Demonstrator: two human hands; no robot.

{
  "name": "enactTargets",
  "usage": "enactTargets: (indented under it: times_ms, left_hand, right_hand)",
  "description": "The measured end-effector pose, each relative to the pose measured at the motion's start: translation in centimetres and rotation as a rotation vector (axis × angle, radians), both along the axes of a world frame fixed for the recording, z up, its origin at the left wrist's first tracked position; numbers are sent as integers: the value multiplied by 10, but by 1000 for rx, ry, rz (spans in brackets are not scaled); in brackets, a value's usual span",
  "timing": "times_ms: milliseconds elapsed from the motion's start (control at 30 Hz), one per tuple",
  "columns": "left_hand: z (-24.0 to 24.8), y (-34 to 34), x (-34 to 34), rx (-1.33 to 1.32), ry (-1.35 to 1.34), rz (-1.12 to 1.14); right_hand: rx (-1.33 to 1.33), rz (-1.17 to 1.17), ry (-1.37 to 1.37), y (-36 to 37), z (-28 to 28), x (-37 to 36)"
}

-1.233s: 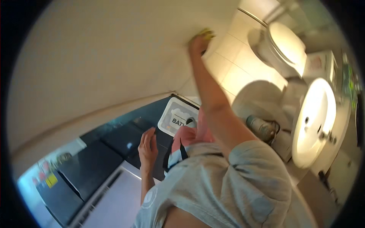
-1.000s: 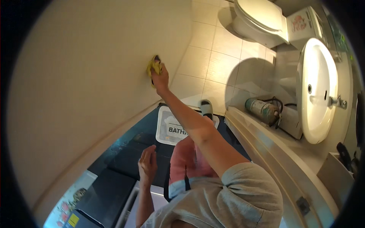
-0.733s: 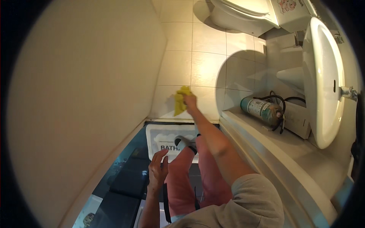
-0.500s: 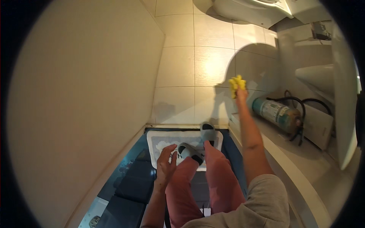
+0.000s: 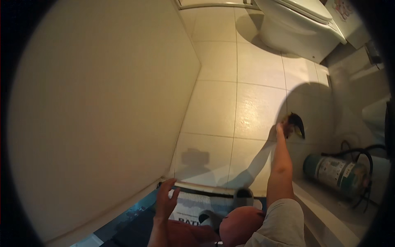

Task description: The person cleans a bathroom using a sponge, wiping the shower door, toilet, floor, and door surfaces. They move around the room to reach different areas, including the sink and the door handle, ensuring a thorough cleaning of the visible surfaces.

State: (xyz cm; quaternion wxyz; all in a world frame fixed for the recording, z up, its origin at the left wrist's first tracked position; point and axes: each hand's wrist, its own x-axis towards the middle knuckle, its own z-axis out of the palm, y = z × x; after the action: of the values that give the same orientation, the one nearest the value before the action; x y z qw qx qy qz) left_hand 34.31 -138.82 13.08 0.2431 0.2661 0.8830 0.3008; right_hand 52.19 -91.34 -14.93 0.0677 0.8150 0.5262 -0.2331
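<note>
My right hand (image 5: 282, 126) is stretched forward over the pale floor tiles (image 5: 257, 107), closed on a limp-looking black and yellow thing (image 5: 297, 123). Shadow and motion blur hide its exact kind, and I cannot tell whether it touches the tiles. Near the doorway sill, my left hand (image 5: 166, 199) hangs empty with its fingers apart. Below and beside it lies a white and grey bath mat (image 5: 191, 206). My feet stand on the mat in grey slippers (image 5: 244, 196), and my knees are bent.
A white toilet (image 5: 294, 33) stands at the far right. A green cylinder (image 5: 339, 173) with a black hose (image 5: 354, 151) lies along the right side. The plain wall (image 5: 103, 103) fills the left. A raised sill (image 5: 214, 187) crosses between mat and tiles.
I have bent lower, and the view has shifted forward and left. The thing in my right hand showed mostly yellow before; now mostly black shows. My left hand remains empty.
</note>
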Motion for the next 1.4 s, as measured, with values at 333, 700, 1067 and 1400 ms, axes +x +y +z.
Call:
enactTargets:
  times_ms: [333,700,1067,1400]
  left_hand:
    - [-8,-10,-46,30,106,-7]
    - [0,45,-34,95,34,-224]
    - [23,75,22,77,-256,-124]
    - [23,80,78,-191,-183,-252]
  right_hand:
    - [284,1300,338,-22,-61,-270]
    - [70,1859,702,-269,1,-49]
    - [-10,463,10,-213,2,151]
    - [-188,135,1047,-144,184,-34]
